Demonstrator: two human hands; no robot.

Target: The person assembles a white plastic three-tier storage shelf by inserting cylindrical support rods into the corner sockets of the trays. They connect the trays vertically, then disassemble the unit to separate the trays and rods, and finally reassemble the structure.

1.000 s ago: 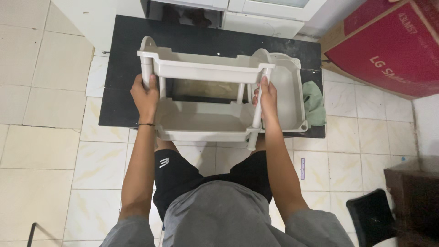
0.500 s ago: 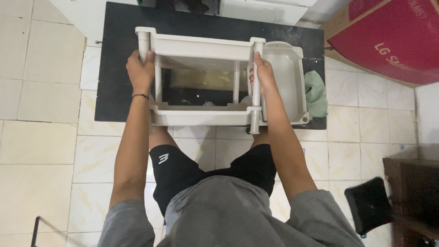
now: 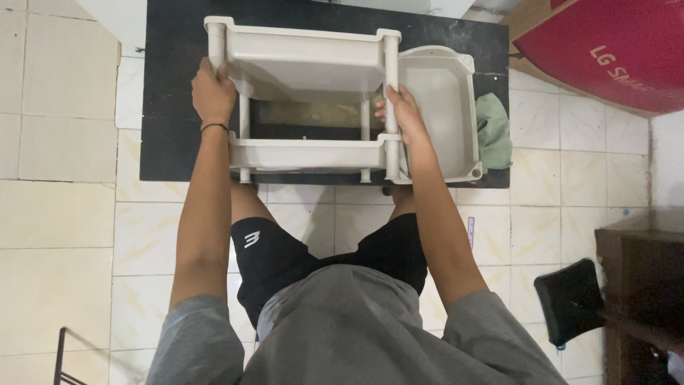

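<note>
We're inside a home here, a lived-in utility corner. Pale glazed floor tiles (image 3: 64,214) with grey grout run underfoot, a low black table (image 3: 178,107) sits against white cabinet fronts (image 3: 399,6), a big red appliance carton (image 3: 605,50) leans at the right, a green cloth (image 3: 494,132) lies crumpled on the table edge, and dark wooden furniture (image 3: 641,285) stands nearby.

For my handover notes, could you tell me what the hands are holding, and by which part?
Both hold the cream plastic two-tier rack by its upright corner posts: left hand on the left post, right hand on the right post, between the two trays.
</note>
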